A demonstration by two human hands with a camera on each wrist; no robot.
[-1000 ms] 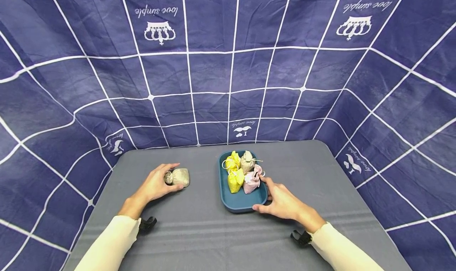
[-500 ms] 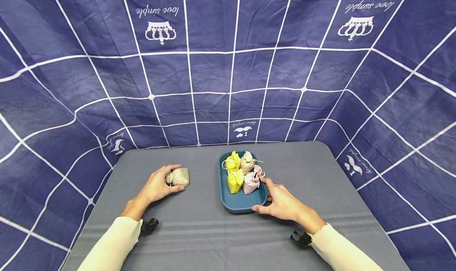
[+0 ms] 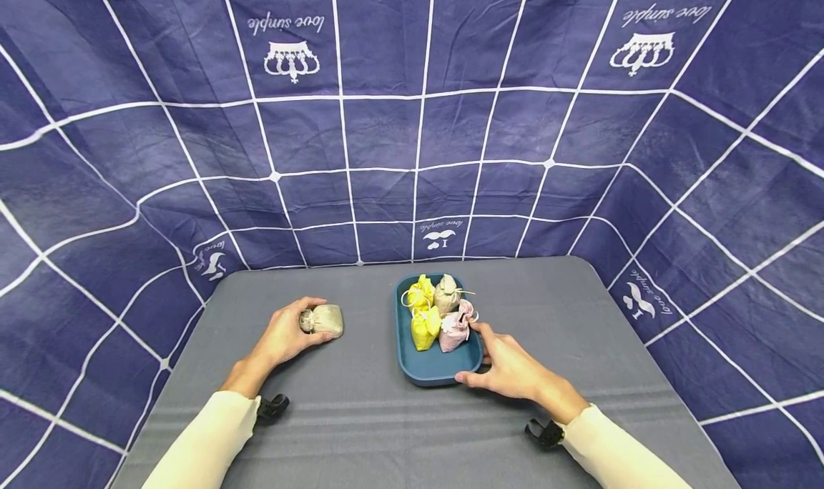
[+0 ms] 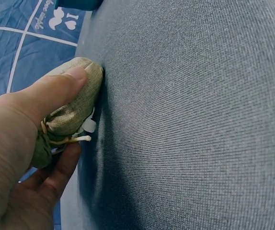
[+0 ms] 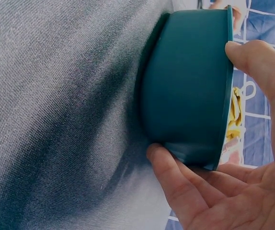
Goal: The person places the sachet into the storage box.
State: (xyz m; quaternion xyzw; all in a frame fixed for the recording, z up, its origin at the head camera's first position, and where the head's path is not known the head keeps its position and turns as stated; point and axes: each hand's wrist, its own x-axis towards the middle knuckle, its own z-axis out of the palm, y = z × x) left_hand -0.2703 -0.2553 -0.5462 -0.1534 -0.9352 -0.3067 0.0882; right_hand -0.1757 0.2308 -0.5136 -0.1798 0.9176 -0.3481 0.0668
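My left hand holds a small beige drawstring pouch that lies on its side at the left of the table. In the left wrist view the thumb presses on the top of the pouch, with fingers round its tied neck. At the middle stands a blue-green tray, its near right corner held by my right hand. The right wrist view shows the thumb on the rim and fingers along the wall. Inside the tray are two yellow pouches, a beige pouch and a pink pouch.
A grey cloth covers the table, with some creases near the front. Blue white-lined curtains hang behind the table and along both sides. Each wrist wears a black strap.
The left fingers have drawn in slightly around the beige pouch, which has barely shifted. The right hand and the tray remain in place.
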